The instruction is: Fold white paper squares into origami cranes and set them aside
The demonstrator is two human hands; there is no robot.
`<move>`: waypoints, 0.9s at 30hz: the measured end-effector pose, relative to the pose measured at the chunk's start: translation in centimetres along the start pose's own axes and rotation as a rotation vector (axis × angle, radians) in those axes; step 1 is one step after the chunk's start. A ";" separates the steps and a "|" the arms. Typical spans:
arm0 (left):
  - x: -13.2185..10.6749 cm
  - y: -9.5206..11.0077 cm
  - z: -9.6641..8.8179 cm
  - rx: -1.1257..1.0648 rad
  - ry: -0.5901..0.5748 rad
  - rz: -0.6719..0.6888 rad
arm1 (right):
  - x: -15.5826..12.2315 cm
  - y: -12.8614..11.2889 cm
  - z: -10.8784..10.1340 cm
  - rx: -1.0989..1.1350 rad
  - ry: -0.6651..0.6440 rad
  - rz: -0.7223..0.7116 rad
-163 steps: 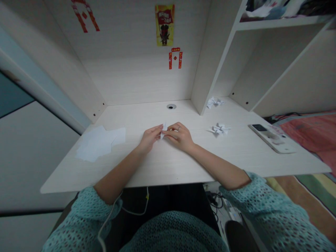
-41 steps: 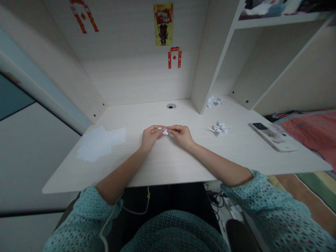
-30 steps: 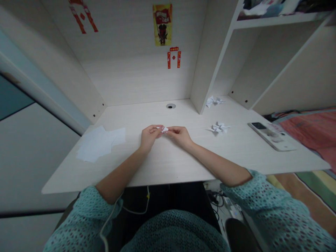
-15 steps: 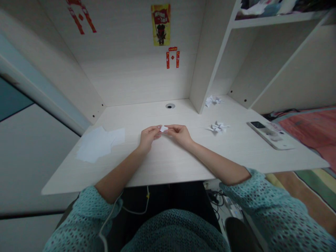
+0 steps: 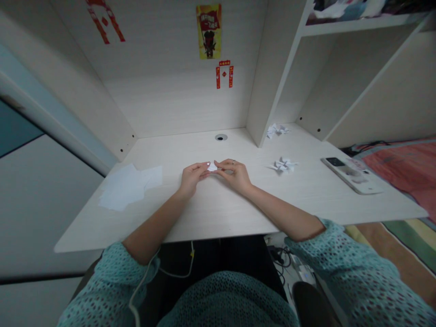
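Between my hands, just above the desk, is a small folded piece of white paper (image 5: 212, 167). My left hand (image 5: 193, 177) pinches its left side between thumb and fingers. From the right, my right hand (image 5: 235, 174) grips its edge with thumb and index finger, and a ring shows on one finger. Most of the paper's shape is hidden by the fingertips. Flat sheets of white paper (image 5: 125, 187) lie overlapping on the desk to the left. To the right sits a cluster of folded white paper pieces (image 5: 283, 165).
Another cluster of folded paper (image 5: 277, 131) rests behind, beside the upright partition (image 5: 269, 77). A phone (image 5: 350, 176) lies at the right on the white desk (image 5: 218, 213). Near the back panel is a round cable hole (image 5: 221, 137). A white cable (image 5: 177, 275) hangs below the front edge.
My right hand's fingers have shifted on the paper, with the index finger raised and the thumb lower. My left hand stays almost where it was.
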State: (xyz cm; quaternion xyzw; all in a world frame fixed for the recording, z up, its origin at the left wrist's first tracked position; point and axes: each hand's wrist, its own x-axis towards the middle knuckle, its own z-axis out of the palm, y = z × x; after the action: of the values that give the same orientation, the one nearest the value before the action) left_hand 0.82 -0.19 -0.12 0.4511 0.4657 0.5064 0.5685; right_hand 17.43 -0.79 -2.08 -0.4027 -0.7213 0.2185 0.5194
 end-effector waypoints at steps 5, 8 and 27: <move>-0.1 0.2 -0.1 -0.002 -0.032 0.010 | 0.0 -0.1 -0.1 0.000 0.009 0.009; -0.1 0.3 -0.1 0.003 -0.027 0.002 | 0.0 -0.2 -0.2 0.002 0.009 0.007; -0.2 0.4 -0.2 0.029 -0.057 0.003 | 0.2 -0.3 -0.2 0.075 0.057 0.090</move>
State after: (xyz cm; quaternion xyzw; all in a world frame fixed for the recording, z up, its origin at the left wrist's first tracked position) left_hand 0.51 -0.34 0.29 0.4743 0.4560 0.4874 0.5741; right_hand 17.46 -0.84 -1.65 -0.4212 -0.6785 0.2571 0.5441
